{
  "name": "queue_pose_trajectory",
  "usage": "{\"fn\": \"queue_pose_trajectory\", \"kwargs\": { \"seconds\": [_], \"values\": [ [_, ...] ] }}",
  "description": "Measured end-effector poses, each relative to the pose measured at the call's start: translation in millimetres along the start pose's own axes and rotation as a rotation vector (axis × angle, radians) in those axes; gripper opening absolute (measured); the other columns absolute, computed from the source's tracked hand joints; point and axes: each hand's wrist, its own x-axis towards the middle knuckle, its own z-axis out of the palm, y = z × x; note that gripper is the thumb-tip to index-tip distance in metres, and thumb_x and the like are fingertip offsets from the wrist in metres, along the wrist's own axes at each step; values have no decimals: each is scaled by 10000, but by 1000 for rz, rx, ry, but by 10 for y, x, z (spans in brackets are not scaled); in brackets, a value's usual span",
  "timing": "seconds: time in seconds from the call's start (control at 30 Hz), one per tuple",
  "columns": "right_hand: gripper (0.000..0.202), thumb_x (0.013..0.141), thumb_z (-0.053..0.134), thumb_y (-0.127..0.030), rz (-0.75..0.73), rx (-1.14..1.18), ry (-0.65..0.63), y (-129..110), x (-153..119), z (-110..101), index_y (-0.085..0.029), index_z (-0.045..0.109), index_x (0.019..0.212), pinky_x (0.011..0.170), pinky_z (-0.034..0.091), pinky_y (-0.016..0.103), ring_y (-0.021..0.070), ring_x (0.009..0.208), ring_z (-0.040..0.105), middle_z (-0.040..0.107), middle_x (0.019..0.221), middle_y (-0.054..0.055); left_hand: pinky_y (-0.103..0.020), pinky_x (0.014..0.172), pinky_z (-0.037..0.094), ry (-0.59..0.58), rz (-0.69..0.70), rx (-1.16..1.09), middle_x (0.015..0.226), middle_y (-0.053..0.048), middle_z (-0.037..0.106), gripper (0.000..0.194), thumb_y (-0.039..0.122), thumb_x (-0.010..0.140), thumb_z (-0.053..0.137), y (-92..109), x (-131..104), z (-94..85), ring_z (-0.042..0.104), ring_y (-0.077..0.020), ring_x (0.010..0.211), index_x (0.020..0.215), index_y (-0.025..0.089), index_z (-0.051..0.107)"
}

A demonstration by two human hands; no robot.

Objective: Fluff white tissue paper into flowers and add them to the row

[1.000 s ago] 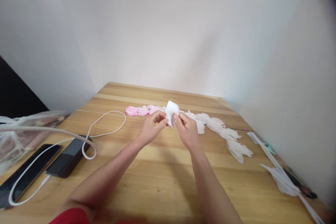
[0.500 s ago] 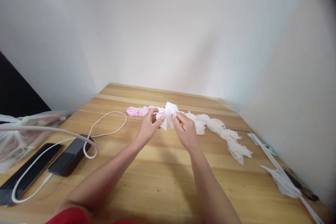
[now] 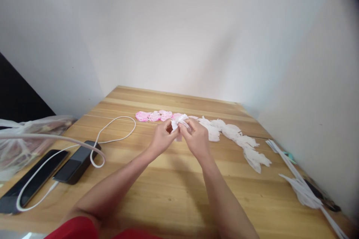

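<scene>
Pinching a small white tissue piece (image 3: 178,124) between them, the left hand (image 3: 162,140) and right hand (image 3: 196,139) meet above the middle of the desk (image 3: 174,186), fingers closed on it. White tissue petals (image 3: 238,140) trail toward the right edge; pink ones (image 3: 154,115) lie near the far edge

No readable text, labels, brands or numbers anywhere — nothing legible on any item.
</scene>
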Motion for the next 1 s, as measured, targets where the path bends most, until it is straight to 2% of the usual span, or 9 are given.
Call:
{"fn": "queue_pose_trajectory", "kwargs": {
  "seconds": [0.07,0.17,0.4,0.5,0.57,0.7,0.83,0.93,1.0],
  "values": [
    [302,867,495,-351,43,46,9,12,2,2,-179,499,620,602,335,242,112,604,449,491,604,-22,-223,572,353,-19,-25,-20,659,12,517,194,332,752,582,22,-12,0,452,-116,601,720,151,521],
    [371,876,483,-377,94,148,10,33,12,-5,-174,410,575,538,280,235,96,546,352,355,547,-38,-233,590,368,-69,-82,-145,689,0,527,252,385,746,589,50,-18,-11,465,-123,620,756,140,531],
    [434,882,473,-416,114,200,22,49,26,-12,-181,283,570,516,242,241,93,542,292,270,550,-36,-227,560,334,-73,-124,-292,638,11,469,353,477,769,577,39,-3,-12,410,-106,585,694,141,497],
    [439,885,458,-440,157,220,32,51,38,-26,-185,298,565,504,243,246,98,539,297,278,547,-33,-220,555,327,-48,-203,-378,639,15,467,345,462,753,607,-10,17,-7,405,-97,575,693,141,497],
    [411,895,439,-441,144,218,4,50,44,-46,-180,389,582,520,271,246,106,551,341,349,557,-26,-215,548,324,-18,-250,-455,638,18,469,342,456,735,632,-41,37,-11,404,-92,565,706,140,503],
    [346,909,408,-450,77,167,-103,46,35,-95,-185,628,871,620,365,254,144,667,500,564,695,10,-212,558,347,65,-270,-514,651,18,488,346,460,720,658,-80,77,-42,429,-93,573,716,143,516],
    [369,846,507,-497,96,78,-154,45,17,-115,-207,633,1036,657,414,267,162,705,553,641,823,33,-215,584,374,94,-228,-486,690,7,523,331,456,764,635,-114,97,-72,458,-98,604,753,137,549],
    [384,786,589,-486,85,43,-177,35,16,-95,-208,625,1049,708,437,281,172,765,568,650,953,53,-208,585,382,100,-187,-474,701,7,524,317,445,787,624,-118,101,-73,460,-94,612,766,136,554],
    [315,788,590,-436,72,41,-165,25,21,-76,-197,634,989,699,429,268,160,750,550,641,917,45,-199,585,396,102,-168,-476,709,9,521,305,441,801,615,-93,99,-68,468,-93,619,770,145,544]
  ]
}}
